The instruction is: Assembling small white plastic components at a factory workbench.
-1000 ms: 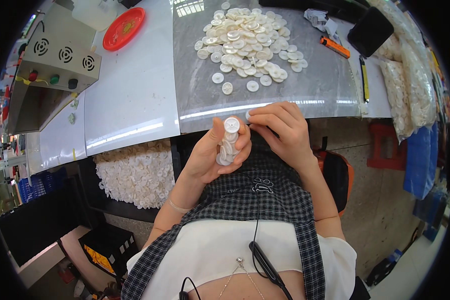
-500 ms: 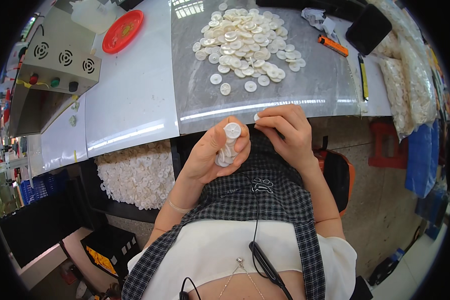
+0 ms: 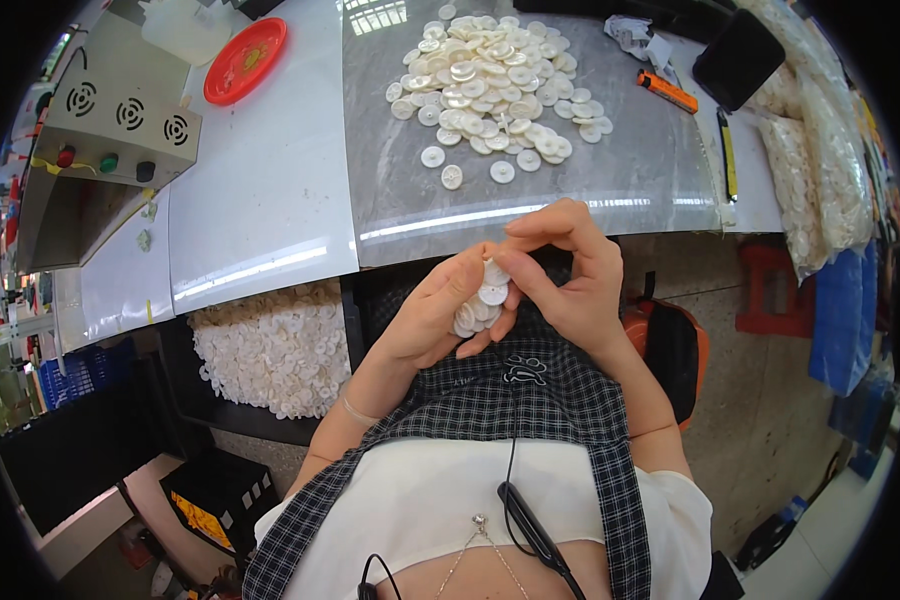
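Several white plastic gears (image 3: 478,312) lie stacked in my left hand (image 3: 432,318), whose fingers curl round them in front of the apron. My right hand (image 3: 568,275) meets it at the upper end of the stack. Its thumb and forefinger are pinched together by the topmost gear (image 3: 494,270); what sits between their tips is hidden. On the grey table top beyond my hands is a big heap of white gears (image 3: 490,85), with a few loose ones along its near side.
A black bin of small white parts (image 3: 270,350) stands below the table at left. A metal box with knobs (image 3: 120,130) and a red dish (image 3: 245,60) are on the left. An orange marker (image 3: 667,91), a yellow cutter (image 3: 727,155) and plastic bags (image 3: 810,180) lie right.
My right hand has moved left, from holding a small white piece apart to meeting the stack. My left hand has shifted slightly right and turned with the gears.
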Action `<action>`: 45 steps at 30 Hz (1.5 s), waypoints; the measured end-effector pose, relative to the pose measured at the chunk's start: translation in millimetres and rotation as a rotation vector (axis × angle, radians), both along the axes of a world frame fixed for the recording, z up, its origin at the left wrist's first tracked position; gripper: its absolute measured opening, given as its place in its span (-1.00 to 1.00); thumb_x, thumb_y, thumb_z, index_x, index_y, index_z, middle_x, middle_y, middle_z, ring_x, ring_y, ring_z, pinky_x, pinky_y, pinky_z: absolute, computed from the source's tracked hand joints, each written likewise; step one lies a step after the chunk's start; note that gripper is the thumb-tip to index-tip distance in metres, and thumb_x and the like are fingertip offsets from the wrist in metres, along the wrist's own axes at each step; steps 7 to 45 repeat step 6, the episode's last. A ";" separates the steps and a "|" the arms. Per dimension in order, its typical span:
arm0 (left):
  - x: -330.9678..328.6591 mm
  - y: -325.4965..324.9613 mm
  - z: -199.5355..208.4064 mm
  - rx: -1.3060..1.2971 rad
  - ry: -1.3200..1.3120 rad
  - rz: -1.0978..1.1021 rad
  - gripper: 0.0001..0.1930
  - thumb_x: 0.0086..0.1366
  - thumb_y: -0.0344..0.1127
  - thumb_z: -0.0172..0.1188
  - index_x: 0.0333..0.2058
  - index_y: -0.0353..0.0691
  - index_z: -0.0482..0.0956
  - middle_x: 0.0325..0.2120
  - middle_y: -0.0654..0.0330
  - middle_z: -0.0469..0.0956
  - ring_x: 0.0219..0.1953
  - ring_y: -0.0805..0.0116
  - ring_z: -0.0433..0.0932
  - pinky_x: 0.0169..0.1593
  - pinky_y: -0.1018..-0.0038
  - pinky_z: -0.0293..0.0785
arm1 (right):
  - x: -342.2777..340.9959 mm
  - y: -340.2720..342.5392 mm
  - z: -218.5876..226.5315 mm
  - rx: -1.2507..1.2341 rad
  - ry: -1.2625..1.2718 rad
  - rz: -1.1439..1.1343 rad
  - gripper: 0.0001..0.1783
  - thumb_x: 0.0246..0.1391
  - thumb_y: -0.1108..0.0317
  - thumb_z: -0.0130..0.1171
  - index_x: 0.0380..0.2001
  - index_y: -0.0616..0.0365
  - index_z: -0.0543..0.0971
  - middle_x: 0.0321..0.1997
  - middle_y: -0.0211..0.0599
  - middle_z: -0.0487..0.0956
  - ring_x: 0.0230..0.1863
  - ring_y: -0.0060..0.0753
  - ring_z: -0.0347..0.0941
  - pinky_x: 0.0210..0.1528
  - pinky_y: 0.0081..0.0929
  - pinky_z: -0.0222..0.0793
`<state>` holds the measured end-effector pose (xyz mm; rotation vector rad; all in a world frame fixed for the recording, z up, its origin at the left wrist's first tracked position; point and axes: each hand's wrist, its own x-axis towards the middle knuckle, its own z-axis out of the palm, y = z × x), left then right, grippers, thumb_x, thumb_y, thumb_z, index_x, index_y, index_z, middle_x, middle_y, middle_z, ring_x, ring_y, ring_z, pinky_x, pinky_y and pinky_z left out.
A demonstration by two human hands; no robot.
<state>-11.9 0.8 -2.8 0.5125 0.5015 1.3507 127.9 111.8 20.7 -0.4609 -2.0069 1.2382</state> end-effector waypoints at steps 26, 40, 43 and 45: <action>-4.9 -1.8 -5.8 -0.068 -0.126 -0.025 -0.26 0.38 0.21 -0.16 0.30 -0.29 0.08 -0.29 0.18 0.39 -0.49 0.48 0.43 -0.76 0.76 0.27 | -18.6 11.1 0.0 -0.019 -0.017 -0.049 -0.83 0.13 0.41 0.12 -0.19 0.10 0.59 -0.23 -0.35 0.66 -0.23 -0.30 0.49 -0.05 -0.46 0.31; -4.9 -1.8 -5.8 -0.068 -0.126 -0.025 -0.26 0.38 0.21 -0.16 0.30 -0.29 0.08 -0.29 0.18 0.39 -0.49 0.48 0.43 -0.76 0.76 0.27 | -18.6 11.1 0.0 -0.019 -0.017 -0.049 -0.83 0.13 0.41 0.12 -0.19 0.10 0.59 -0.23 -0.35 0.66 -0.23 -0.30 0.49 -0.05 -0.46 0.31; -4.9 -1.8 -5.8 -0.068 -0.126 -0.025 -0.26 0.38 0.21 -0.16 0.30 -0.29 0.08 -0.29 0.18 0.39 -0.49 0.48 0.43 -0.76 0.76 0.27 | -18.6 11.1 0.0 -0.019 -0.017 -0.049 -0.83 0.13 0.41 0.12 -0.19 0.10 0.59 -0.23 -0.35 0.66 -0.23 -0.30 0.49 -0.05 -0.46 0.31; -4.9 -1.8 -5.8 -0.068 -0.126 -0.025 -0.26 0.38 0.21 -0.16 0.30 -0.29 0.08 -0.29 0.18 0.39 -0.49 0.48 0.43 -0.76 0.76 0.27 | -18.6 11.1 0.0 -0.019 -0.017 -0.049 -0.83 0.13 0.41 0.12 -0.19 0.10 0.59 -0.23 -0.35 0.66 -0.23 -0.30 0.49 -0.05 -0.46 0.31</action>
